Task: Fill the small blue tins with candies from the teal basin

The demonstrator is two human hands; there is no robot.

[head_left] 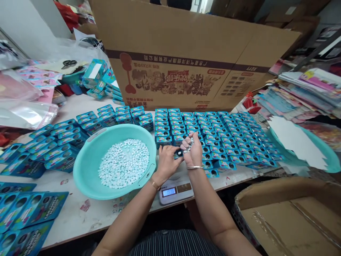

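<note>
My left hand (166,161) grips a small blue box (178,154) just above a white digital scale (174,191). Right beside it, my right hand (192,148) is cupped around a handful of small white candies (188,145), held over the box's opening. A teal basin (87,167) holding a heap of the same white candies (124,162) sits on the table to the left of my hands. Rows of small blue boxes (226,138) stand behind and to the right of my hands.
More blue boxes (58,142) lie at the left, and flat blue cartons (23,213) at the near left. A big printed cardboard box (186,60) stands behind. An open carton (290,213) sits low at right. Another teal basin (327,156) with white paper is at right.
</note>
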